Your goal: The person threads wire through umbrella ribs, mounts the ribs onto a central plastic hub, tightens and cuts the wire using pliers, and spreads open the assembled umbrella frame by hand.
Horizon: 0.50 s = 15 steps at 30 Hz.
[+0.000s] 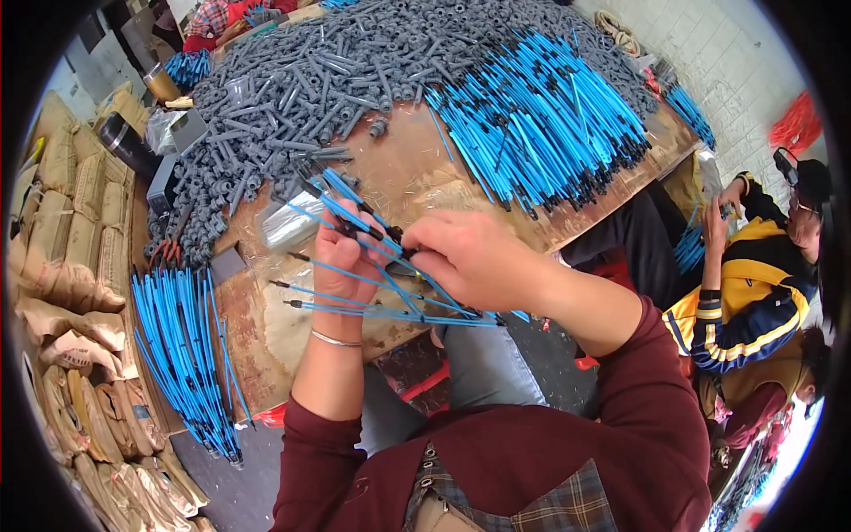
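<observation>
Over the near edge of the table, my left hand [344, 262] is closed round several thin blue rods [390, 312] with black fittings. The rods fan out past my wrist, some pointing left and others down to the right. My right hand [474, 255] pinches a black fitting [408, 254] on one of them, thumb and forefinger pressed together. Its other fingers are curled, and the fingertips are partly hidden. A clear plastic bag [288, 223] lies just beyond my left hand. Under both hands is the worn brown tabletop [257, 328].
Grey plastic fittings [310, 80] are heaped across the far table. Blue rods lie in a large stack [550, 115] at far right and a bundle [182, 346] at left. A dark tumbler [124, 142] stands near stacked brown sacks [84, 213]. A person [753, 266] works at right.
</observation>
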{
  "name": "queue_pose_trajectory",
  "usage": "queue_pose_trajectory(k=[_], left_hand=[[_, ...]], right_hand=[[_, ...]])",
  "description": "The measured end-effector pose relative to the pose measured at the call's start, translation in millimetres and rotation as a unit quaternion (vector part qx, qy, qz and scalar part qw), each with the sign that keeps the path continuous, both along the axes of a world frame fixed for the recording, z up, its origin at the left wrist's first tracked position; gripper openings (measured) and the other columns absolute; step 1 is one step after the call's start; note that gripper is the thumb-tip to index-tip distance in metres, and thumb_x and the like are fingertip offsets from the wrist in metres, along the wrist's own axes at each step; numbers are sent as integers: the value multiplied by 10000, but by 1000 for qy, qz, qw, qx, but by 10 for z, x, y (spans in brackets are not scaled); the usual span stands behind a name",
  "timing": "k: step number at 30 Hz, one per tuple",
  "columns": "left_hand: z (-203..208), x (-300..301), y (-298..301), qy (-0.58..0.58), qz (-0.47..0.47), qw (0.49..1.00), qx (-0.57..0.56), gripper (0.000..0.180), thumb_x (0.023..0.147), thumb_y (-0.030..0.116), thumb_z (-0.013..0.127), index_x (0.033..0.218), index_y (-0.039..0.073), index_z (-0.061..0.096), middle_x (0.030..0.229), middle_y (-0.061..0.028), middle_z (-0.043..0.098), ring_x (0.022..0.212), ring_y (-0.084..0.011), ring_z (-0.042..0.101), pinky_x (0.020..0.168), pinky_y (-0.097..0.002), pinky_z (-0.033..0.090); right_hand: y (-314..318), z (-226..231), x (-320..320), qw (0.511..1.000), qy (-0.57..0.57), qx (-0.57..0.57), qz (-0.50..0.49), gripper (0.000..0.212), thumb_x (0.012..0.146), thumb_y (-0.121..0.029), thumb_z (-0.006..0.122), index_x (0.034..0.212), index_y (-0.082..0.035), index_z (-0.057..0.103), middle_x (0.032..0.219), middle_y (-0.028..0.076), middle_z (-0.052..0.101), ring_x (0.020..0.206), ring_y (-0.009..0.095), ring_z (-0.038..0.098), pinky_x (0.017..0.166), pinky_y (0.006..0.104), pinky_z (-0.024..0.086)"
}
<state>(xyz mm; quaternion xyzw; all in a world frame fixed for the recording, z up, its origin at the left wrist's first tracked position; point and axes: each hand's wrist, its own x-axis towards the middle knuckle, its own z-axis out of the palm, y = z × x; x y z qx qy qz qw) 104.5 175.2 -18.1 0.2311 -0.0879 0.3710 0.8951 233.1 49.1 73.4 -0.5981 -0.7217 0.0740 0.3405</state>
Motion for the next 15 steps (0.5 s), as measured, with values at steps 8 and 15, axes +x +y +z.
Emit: queue_pose_trajectory(k=[8,15], left_hand=[[123,-85,-72,5,-57,998,-25,266,776,53,629,1012,52,505,733,-68,551,573,-194,514,568,-332,460],[144,-102,-132,-79,-131,986,69,191,815,43,576,990,32,501,648,-83,538,547,-195,539,532,-351,459]], right_hand=[[12,-43,0,985,138,-99,9,186,790,-114,602,940,-5,591,751,124,608,665,226,588,611,323,460],[988,-47,768,965,-34,-260,27,245,791,-216,607,948,-31,636,828,137,647,723,257,622,644,342,489]])
